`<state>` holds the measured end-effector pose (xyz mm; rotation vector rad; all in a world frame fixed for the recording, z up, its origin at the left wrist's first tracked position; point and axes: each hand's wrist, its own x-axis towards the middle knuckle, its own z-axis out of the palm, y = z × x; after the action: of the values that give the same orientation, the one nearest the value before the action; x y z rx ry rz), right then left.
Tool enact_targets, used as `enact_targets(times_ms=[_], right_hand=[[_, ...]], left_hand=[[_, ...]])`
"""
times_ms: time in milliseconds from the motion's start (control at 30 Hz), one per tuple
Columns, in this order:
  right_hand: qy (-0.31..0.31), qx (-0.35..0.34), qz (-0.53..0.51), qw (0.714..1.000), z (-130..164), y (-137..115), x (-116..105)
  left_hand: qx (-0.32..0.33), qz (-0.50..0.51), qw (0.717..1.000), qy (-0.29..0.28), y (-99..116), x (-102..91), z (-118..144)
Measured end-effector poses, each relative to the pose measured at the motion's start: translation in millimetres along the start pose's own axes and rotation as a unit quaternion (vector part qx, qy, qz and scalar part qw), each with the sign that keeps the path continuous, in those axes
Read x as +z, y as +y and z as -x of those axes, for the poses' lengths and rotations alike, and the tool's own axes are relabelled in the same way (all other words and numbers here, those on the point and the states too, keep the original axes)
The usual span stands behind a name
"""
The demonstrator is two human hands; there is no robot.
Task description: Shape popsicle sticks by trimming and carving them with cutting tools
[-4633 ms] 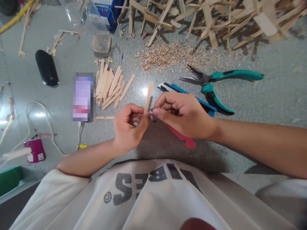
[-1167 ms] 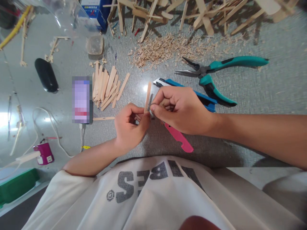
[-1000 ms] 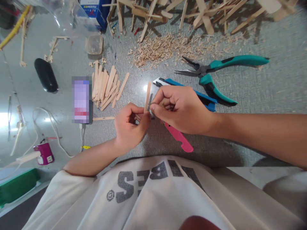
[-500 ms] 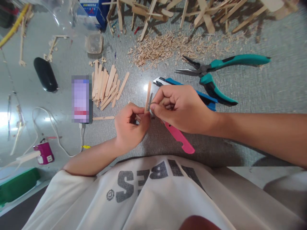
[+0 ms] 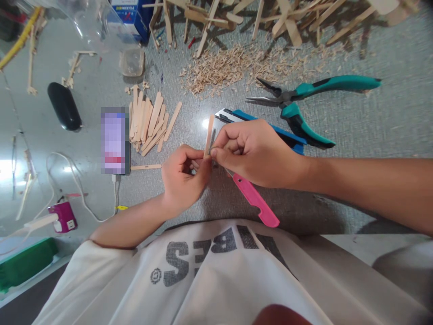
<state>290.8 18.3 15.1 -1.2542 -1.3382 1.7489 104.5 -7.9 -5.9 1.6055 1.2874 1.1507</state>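
Note:
My left hand [image 5: 182, 178] pinches the lower end of a wooden craft stick [image 5: 209, 131], which stands nearly upright. My right hand [image 5: 252, 151] grips a pink-handled utility knife [image 5: 255, 201]; its blade end rests against the stick's right edge at my fingertips, and the handle sticks out below my palm toward my body. Both hands hover just above the grey floor, close in front of my white shirt.
A blue utility knife [image 5: 246, 119] and teal pliers [image 5: 304, 110] lie beyond my right hand. A pile of craft sticks [image 5: 150, 122], a phone [image 5: 115, 140] on a cable, a black case [image 5: 64, 106] and a single stick [image 5: 146, 167] lie left. Wood shavings [image 5: 230, 70] and stick structures lie further away.
The pink knife handle has swung out further toward my body and to the right. The stick shows slightly shorter above my fingers than 4.6 s ago. The hands stay in place.

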Motion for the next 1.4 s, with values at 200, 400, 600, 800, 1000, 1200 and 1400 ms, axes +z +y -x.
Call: enact_targets(times_ms=[200, 400, 600, 800, 1000, 1200, 1400], right_hand=[[0.000, 0.001, -0.006, 1.000, 0.6, 0.3, 0.4], [0.009, 0.012, -0.003, 1.000, 0.7, -1.3, 2.0], [0.012, 0.022, 0.010, 1.000, 0.0, -5.8, 2.2], [0.005, 0.006, 0.009, 1.000, 1.4, -4.7, 0.7], [0.005, 0.012, 0.023, 1.000, 0.4, -2.8, -2.2], [-0.003, 0.019, 0.013, 1.000, 0.0, -2.3, -2.6], [0.023, -0.015, 0.015, 1.000, 3.2, -0.1, 0.7]], left_hand=[[0.004, -0.001, 1.000, -0.004, -0.2, -0.4, 0.2], [0.011, 0.009, 1.000, -0.008, -1.8, -0.6, 0.8], [0.049, -0.013, 0.999, -0.017, -3.2, -1.0, 0.8], [0.081, -0.051, 0.995, -0.019, -4.6, -1.1, 2.4], [0.086, -0.052, 0.995, -0.029, -3.4, -1.2, 2.5], [0.122, -0.081, 0.989, -0.035, -1.8, -2.4, 0.3], [0.122, -0.084, 0.988, -0.039, -1.9, -1.6, 1.1]])
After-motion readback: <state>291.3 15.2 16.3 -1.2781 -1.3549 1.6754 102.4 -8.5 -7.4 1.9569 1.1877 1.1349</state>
